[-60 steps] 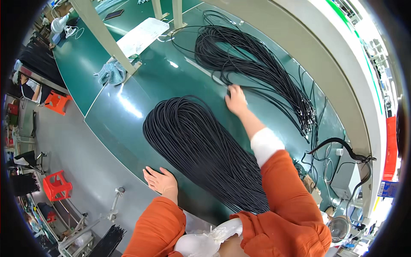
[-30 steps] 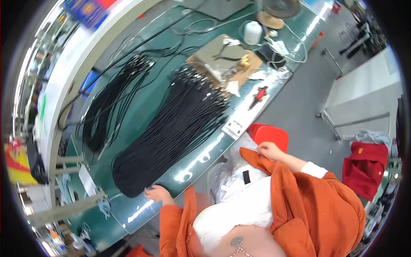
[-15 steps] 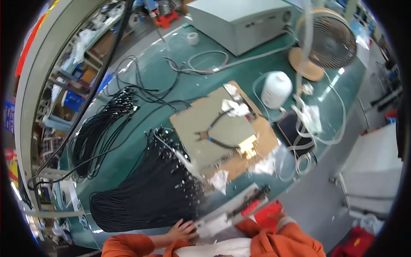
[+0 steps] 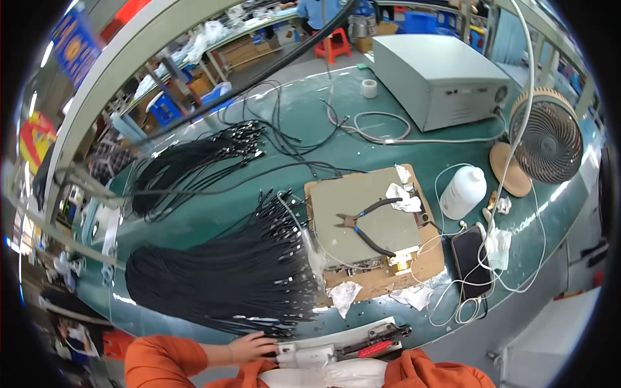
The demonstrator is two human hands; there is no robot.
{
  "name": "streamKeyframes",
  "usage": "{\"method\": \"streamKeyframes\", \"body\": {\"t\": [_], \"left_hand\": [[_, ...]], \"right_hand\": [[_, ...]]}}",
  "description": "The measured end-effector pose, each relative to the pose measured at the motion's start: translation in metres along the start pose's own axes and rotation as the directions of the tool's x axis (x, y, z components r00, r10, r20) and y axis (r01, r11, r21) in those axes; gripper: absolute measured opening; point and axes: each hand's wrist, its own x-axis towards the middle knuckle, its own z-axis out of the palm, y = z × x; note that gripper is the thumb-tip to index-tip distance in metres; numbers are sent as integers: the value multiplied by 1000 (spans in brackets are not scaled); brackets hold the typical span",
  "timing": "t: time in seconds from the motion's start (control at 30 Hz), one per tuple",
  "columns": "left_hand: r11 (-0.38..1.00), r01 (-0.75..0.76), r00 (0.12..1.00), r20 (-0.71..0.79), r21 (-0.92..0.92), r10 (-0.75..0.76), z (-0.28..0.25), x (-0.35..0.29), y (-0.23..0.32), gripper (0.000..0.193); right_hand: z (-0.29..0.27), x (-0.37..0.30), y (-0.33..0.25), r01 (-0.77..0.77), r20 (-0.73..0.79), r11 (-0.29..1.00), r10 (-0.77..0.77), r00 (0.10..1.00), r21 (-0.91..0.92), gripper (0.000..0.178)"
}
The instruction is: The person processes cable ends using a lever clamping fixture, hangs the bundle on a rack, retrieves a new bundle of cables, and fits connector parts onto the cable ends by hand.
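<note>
Left hand (image 4: 251, 349) near cables (image 4: 213, 278), pliers (image 4: 352, 222), fan (image 4: 547, 139)

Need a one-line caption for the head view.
Left hand near a black cable bundle; pliers on a grey slab.

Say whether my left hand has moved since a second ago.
Yes: your left hand moved from the looped end of the nearer black cable bundle toward the cardboard.

Phone (image 4: 471, 260) near white bottle (image 4: 464, 193); fan (image 4: 548, 143) at right.
</note>
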Motion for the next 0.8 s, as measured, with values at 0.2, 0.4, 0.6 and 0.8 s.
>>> {"method": "streamKeyframes", "body": {"t": [0.2, 0.4, 0.6, 0.8], "left_hand": [[975, -18, 900, -429, -223, -82, 1, -7, 10, 51], [987, 16, 830, -548, -160, -102, 7, -7, 16, 44], [995, 60, 848, -522, -85, -96, 9, -9, 17, 45], [992, -14, 876, -480, -124, -47, 0, -1, 3, 39]], "right_hand": [[-14, 44, 1, 147, 27, 989, -147, 989, -2, 33], [-34, 73, 17, 206, 44, 979, -205, 978, -8, 33], [-42, 73, 45, 192, 62, 981, -191, 980, -20, 33], [-18, 36, 47, 101, 85, 994, -98, 992, -38, 32]]}}
